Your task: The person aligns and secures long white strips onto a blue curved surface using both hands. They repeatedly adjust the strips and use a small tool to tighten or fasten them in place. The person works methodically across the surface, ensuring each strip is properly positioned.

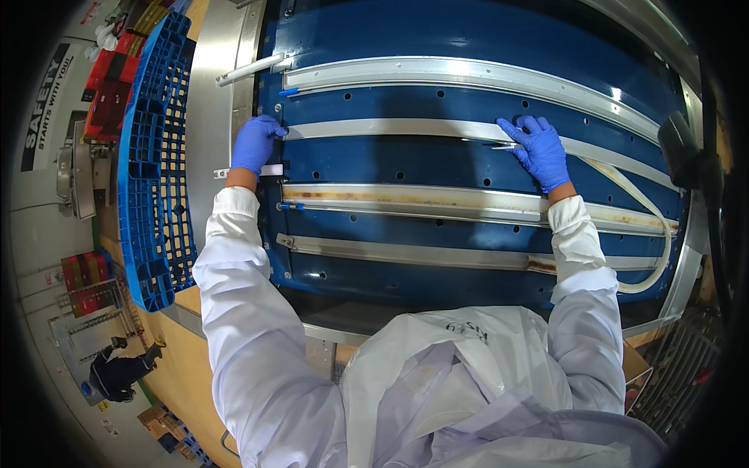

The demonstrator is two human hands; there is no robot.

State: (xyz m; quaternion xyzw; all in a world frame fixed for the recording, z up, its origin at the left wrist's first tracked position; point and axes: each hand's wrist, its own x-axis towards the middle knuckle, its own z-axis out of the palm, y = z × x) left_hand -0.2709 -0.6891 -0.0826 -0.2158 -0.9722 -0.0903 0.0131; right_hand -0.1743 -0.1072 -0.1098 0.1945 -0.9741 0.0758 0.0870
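Both my hands wear blue gloves over a blue panel [437,164] crossed by long metal rails. My left hand [256,145] has its fingers curled together at the left end of a pale flat strip [390,127]; what they pinch is hidden. My right hand [537,152] grips a thin, pointed metal tool [507,147], its kind unclear. Its fingertips lie against the same strip. Just below runs a rail with brown stains [413,195]. A pale flexible strip [651,207] curves loosely at the right, passing behind my right hand.
Another metal rail [468,72] lies farther off, and a plain bar [406,251] lies nearer me. A white rod [250,69] sticks out at the left edge. A blue plastic pallet [148,171] stands upright on the left. Beyond it, a person [121,370] is on the floor area.
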